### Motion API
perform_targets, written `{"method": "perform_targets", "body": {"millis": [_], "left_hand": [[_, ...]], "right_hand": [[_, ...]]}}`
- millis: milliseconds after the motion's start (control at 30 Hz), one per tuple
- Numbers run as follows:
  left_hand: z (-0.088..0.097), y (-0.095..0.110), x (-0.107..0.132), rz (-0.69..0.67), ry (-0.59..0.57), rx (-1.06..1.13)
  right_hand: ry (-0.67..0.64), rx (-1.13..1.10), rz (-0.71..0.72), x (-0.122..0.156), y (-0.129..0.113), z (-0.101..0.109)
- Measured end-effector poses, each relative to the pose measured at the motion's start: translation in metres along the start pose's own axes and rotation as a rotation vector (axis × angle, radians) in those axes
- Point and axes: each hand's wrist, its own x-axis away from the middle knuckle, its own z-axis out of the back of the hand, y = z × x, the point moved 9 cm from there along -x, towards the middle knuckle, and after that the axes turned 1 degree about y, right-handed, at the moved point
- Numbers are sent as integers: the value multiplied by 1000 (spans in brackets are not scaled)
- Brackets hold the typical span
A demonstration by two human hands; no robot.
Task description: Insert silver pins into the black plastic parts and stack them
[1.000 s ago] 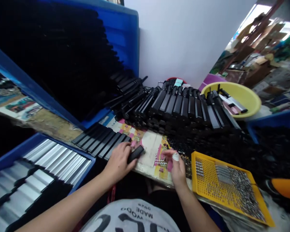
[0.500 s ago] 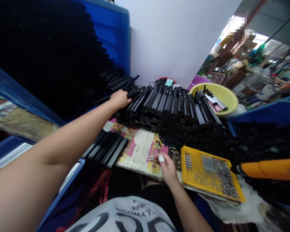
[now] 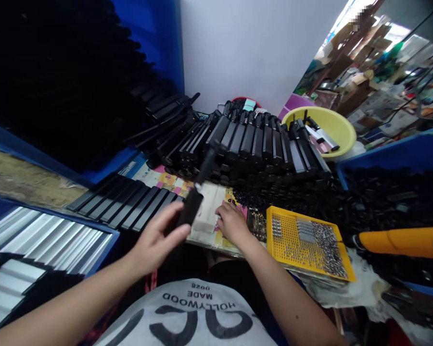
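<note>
**Black part angled up from my left hand**

My left hand (image 3: 157,240) pinches one long black plastic part (image 3: 197,199) in its fingertips, long axis tilted away toward the far stacks. My open right hand (image 3: 231,223) rests on the surface (image 3: 166,180) beside a white pad (image 3: 209,206). About seven similar parts (image 3: 130,204) lie side by side at left; one yellow tray (image 3: 285,214) sits right.

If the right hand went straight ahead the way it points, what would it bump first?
Probably the pale patch on the colourful sheet, just past the right hand's fingertips, though depth is hard to judge here.
</note>
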Motion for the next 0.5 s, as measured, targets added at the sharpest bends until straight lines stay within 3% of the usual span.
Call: {"method": "perform_targets", "body": {"millis": [133,300,400,500], "left_hand": [[-27,-49,32,261,-74,43],[-46,-62,28,427,-80,257],[-59,-58,31,534,-115,507],[-74,-54,39,664,-182,793]], "right_hand": [[-41,27,-21,-3,1,-2],[48,-105,-46,4,10,12],[221,-545,-154,13,20,31],[367,-1068,-300,23,24,35]]}}
